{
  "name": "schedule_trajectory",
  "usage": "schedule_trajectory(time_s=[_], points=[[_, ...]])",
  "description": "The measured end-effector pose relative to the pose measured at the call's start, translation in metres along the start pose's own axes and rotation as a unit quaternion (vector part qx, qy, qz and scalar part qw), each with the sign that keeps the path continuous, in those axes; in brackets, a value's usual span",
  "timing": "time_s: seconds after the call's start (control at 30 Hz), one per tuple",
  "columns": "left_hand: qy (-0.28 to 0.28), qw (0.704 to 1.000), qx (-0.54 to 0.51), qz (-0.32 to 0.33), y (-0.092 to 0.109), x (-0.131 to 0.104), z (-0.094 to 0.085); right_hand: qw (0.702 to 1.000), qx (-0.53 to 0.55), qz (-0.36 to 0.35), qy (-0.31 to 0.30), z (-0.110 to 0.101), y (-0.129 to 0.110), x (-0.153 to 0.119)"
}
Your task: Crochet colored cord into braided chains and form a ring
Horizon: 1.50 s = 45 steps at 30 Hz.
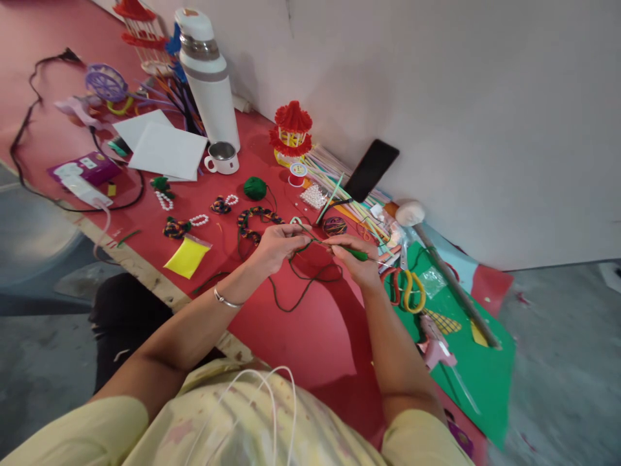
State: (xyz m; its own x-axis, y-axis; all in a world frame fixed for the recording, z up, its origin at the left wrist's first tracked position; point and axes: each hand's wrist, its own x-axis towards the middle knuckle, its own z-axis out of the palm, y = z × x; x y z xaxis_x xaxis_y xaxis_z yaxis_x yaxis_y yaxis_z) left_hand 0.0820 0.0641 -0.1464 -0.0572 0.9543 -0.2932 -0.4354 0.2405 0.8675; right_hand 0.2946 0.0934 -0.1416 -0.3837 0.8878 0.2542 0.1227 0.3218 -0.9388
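Over the red table, my left hand point(281, 246) pinches dark green yarn point(301, 292) between thumb and fingers. My right hand point(355, 259) is wrapped round a crochet hook with a green handle point(356, 254), its tip meeting the yarn near my left fingertips. Loose yarn loops lie on the table below both hands. A green yarn ball point(255, 188) sits beyond my left hand, beside a braided multicoloured strip point(245, 223). Just past my fingertips is a small ball of multicoloured yarn point(334, 226).
A white flask point(211, 90) and metal cup point(223, 158) stand at the back left. A black phone point(372, 169) leans near the wall. Scissors point(413, 292), a pink glue gun point(435, 343) and a stick point(453, 281) lie right. A yellow packet point(187, 255) is left.
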Motion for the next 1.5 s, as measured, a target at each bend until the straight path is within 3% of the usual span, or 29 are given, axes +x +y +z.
schedule_trajectory(time_s=[0.6,0.83,1.07,1.17,1.4,1.5], points=[[-0.018,1.0,-0.014,-0.008,-0.004,0.002,-0.002,1.0,0.001,0.012,0.008,0.007,-0.002,0.0],[-0.027,0.999,-0.017,-0.001,0.0,-0.001,0.0,0.999,-0.019,-0.048,-0.013,0.012,0.001,0.0],[0.002,0.991,-0.002,0.133,-0.009,0.0,0.004,0.999,-0.024,-0.041,0.006,0.017,-0.002,-0.004],[0.008,0.987,-0.018,0.157,-0.01,-0.001,0.007,0.997,-0.027,-0.059,0.03,0.022,-0.007,-0.006],[0.028,0.989,-0.014,0.143,0.015,-0.027,0.018,0.992,-0.006,-0.096,0.087,0.036,-0.024,-0.017],[0.031,0.982,0.022,0.185,0.026,-0.042,0.023,0.982,-0.04,-0.157,0.099,0.039,-0.034,-0.02]])
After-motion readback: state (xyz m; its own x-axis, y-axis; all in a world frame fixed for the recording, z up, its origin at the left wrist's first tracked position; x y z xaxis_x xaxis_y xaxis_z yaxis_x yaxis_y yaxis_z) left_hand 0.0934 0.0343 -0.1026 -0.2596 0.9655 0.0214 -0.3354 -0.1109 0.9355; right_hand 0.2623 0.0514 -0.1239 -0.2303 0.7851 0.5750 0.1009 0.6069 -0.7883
